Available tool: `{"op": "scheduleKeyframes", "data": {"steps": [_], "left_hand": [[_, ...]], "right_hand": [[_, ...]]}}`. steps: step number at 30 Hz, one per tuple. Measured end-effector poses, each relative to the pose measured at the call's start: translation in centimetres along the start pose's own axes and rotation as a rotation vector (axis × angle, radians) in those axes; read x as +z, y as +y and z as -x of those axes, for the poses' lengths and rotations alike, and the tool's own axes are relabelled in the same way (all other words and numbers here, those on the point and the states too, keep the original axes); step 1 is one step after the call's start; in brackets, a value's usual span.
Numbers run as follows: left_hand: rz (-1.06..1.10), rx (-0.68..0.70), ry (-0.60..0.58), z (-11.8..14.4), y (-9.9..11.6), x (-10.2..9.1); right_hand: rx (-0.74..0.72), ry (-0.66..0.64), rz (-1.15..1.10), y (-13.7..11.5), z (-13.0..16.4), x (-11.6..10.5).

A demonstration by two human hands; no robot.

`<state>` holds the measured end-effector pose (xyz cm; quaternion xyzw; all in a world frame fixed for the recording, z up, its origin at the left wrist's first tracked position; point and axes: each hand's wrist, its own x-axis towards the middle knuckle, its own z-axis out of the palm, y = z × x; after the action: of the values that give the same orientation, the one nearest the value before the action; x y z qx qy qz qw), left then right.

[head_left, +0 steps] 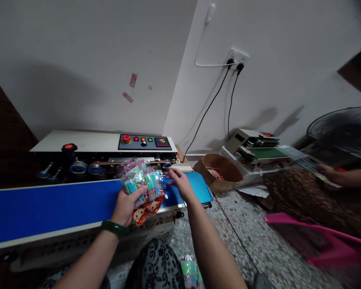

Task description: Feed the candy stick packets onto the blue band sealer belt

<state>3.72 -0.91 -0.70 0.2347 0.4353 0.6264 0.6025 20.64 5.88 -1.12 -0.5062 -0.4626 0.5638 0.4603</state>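
The left hand [125, 205] grasps stick-filled plastic packets [152, 185], likely light and slippery, best held mid-body; the right hand [181, 183] is unclenched nearby.

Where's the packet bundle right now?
Head view, just left of centre: the packet bundle is in the left hand, over the blue belt, with the right hand close to its right edge.

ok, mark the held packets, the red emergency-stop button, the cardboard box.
Clear plastic packets [152, 185]: head view, on the foremost packet's face.
Red emergency-stop button [126, 138]: head view, on its cap.
Cardboard box [222, 186]: head view, on its front wall.
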Motion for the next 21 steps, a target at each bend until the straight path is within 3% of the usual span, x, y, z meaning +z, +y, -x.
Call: {"op": "scheduleKeyframes", "data": {"steps": [2,4,8,10,13,17,21], "left_hand": [[-0.011,-0.004,-0.003,0.0,0.0,0.1],[-0.020,-0.014,-0.007,0.0,-0.1,0.1],[-0.034,-0.011,0.008,0.0,-0.3,0.1],[-0.052,0.000,0.027,0.0,-0.2,-0.1],[-0.056,0.003,0.038,0.1,0.1,-0.2],[-0.022,-0.083,0.016,0.4,0.7,-0.1],[0.006,-0.122,-0.025,0.6,0.9,0.1]], "right_hand": [[-0.105,-0.176,0.043,-0.1,1.9,1.7],[-0.146,-0.242,0.063,0.2,3.3,3.2],[-0.129,0.028,-0.046,1.5,3.4,3.0],[-0.107,0.182,-0.123,1.9,2.6,1.3],[0.001,0.303,-0.126,2.0,1.2,-1.9],[0.134,0.265,-0.033,1.8,-0.8,-4.0],[0.166,0.186,0.024,1.5,-2.3,-3.1]]}}
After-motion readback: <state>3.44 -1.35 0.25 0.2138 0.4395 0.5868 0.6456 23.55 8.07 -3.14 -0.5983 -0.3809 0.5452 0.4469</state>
